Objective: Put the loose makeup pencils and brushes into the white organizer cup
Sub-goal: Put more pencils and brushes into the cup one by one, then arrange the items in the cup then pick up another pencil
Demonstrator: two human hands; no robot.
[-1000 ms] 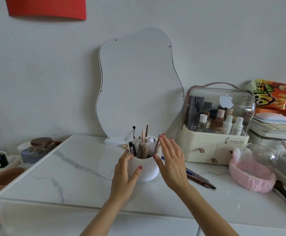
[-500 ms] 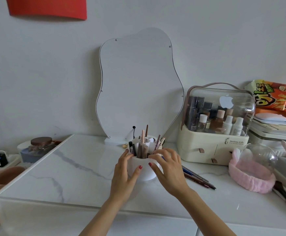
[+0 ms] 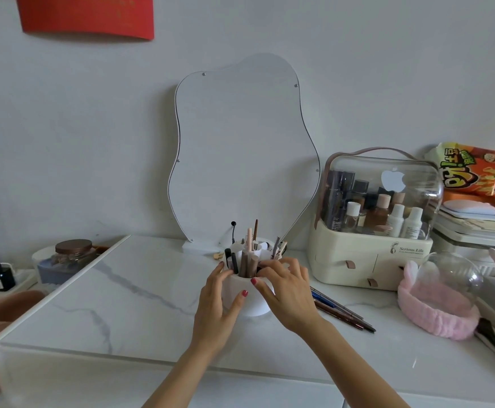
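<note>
The white organizer cup (image 3: 256, 303) stands on the marble tabletop in front of the mirror, with several pencils and brushes (image 3: 247, 254) upright in its compartments. My left hand (image 3: 217, 307) wraps the cup's left side, thumb across its front. My right hand (image 3: 289, 293) rests over the cup's right rim, fingers curled on it and hiding that side. Several loose makeup pencils (image 3: 340, 310) lie flat on the table just right of my right hand.
A wavy mirror (image 3: 240, 148) leans on the wall behind the cup. A cream cosmetics case (image 3: 370, 257) with a clear lid stands to the right, then a pink headband (image 3: 434, 304) and a clear dome. A lidded jar (image 3: 69, 257) sits at far left.
My right hand, spread open beside the cup a second ago, has come down and curled onto the cup's right rim. My left hand has stayed on the cup's left side.
</note>
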